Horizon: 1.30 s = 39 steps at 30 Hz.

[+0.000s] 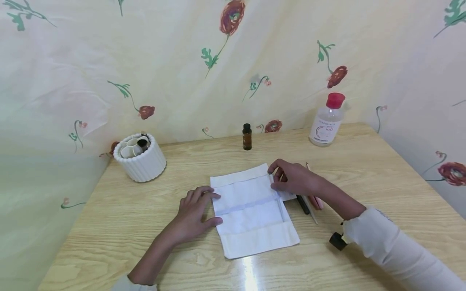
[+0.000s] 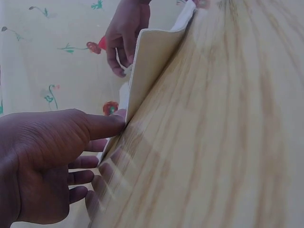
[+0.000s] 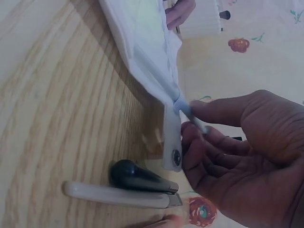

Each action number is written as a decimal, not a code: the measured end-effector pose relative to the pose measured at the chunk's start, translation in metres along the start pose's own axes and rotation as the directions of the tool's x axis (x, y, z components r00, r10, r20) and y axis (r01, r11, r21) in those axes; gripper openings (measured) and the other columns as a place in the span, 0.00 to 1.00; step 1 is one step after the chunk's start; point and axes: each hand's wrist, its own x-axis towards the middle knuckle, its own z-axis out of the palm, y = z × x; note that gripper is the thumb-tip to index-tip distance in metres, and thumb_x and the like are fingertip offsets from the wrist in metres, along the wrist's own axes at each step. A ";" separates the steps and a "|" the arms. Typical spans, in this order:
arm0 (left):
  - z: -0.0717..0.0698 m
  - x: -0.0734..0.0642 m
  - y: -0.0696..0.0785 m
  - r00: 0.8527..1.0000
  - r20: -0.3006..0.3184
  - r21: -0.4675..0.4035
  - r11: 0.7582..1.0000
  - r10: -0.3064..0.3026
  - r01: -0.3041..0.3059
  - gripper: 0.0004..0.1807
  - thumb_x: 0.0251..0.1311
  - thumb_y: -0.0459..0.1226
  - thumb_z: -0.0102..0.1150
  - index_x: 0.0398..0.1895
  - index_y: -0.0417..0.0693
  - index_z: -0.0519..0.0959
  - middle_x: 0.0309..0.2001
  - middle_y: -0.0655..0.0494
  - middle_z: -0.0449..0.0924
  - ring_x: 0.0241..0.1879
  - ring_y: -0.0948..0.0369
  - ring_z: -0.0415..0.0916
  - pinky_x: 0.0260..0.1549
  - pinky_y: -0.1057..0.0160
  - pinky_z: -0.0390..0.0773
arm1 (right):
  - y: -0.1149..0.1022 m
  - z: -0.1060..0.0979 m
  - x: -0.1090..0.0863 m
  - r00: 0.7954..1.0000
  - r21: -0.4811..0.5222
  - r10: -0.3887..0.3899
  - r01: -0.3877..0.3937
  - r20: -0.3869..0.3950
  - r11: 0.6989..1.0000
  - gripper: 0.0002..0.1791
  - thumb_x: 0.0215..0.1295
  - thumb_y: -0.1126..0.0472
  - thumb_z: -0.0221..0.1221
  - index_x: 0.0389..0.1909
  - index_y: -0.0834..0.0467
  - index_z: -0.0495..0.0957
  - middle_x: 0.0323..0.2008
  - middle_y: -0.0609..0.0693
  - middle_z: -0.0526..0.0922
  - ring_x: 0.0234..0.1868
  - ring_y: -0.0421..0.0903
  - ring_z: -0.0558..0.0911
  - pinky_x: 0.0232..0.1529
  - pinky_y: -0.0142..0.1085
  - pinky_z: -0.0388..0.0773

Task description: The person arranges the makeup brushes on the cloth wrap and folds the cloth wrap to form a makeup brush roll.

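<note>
A white fabric pouch (image 1: 244, 226) lies unfolded on the table, with flaps at its top and bottom edges and a band across the middle. At its upper right, my right hand (image 1: 291, 176) pinches the end of a slim pale stick-like tool (image 3: 159, 76) between thumb and fingers. The tool passes under the band and runs along the pouch's right side. A short strap (image 3: 172, 137) with a metal snap sticks out beside it. My left hand (image 1: 191, 214) rests at the pouch's left edge, fingers extended, with fingertips and thumb on the fabric.
Right of the pouch lie a black-handled tool (image 1: 303, 205), a white-handled tool (image 3: 118, 194) and a pink item (image 1: 316, 202). Behind stand a small brown bottle (image 1: 247, 137) and a red-capped clear bottle (image 1: 326, 125). A ribbed white holder (image 1: 143, 161) with a brush stands back left.
</note>
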 end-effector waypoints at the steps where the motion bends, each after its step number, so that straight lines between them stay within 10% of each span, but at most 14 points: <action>1: 0.000 0.000 0.000 1.000 0.003 0.001 1.000 -0.002 0.002 0.34 0.60 0.53 0.68 0.67 0.53 0.70 0.71 0.51 0.59 0.69 0.50 0.54 0.58 0.43 0.57 | 0.000 0.000 -0.001 1.000 -0.007 -0.006 0.006 0.015 1.000 0.21 0.66 0.60 0.66 0.55 0.59 0.71 0.37 0.48 0.80 0.37 0.45 0.78 0.36 0.38 0.76; 14: 0.000 0.001 0.002 1.000 0.004 0.009 1.000 -0.002 0.002 0.34 0.59 0.52 0.69 0.67 0.53 0.70 0.70 0.51 0.60 0.69 0.50 0.54 0.58 0.44 0.57 | 0.001 -0.004 -0.011 0.996 -0.118 -0.087 0.088 0.008 0.989 0.05 0.72 0.63 0.59 0.45 0.55 0.81 0.34 0.46 0.78 0.34 0.44 0.74 0.34 0.38 0.74; 24: 0.001 0.001 0.000 1.000 0.000 0.009 1.000 -0.012 0.012 0.34 0.59 0.51 0.70 0.67 0.54 0.70 0.71 0.51 0.59 0.69 0.51 0.54 0.59 0.43 0.57 | 0.015 -0.031 -0.028 0.973 -0.311 0.185 -0.219 -0.135 0.925 0.09 0.71 0.56 0.57 0.41 0.58 0.79 0.27 0.48 0.79 0.23 0.45 0.75 0.21 0.38 0.70; 39: 0.001 0.002 -0.003 1.000 -0.003 0.008 1.000 0.002 -0.002 0.34 0.60 0.53 0.68 0.67 0.55 0.70 0.70 0.52 0.60 0.69 0.51 0.54 0.58 0.43 0.57 | 0.032 -0.033 -0.032 0.953 -0.323 0.266 -0.300 -0.147 0.897 0.13 0.72 0.52 0.57 0.40 0.60 0.77 0.23 0.50 0.74 0.22 0.47 0.72 0.20 0.38 0.67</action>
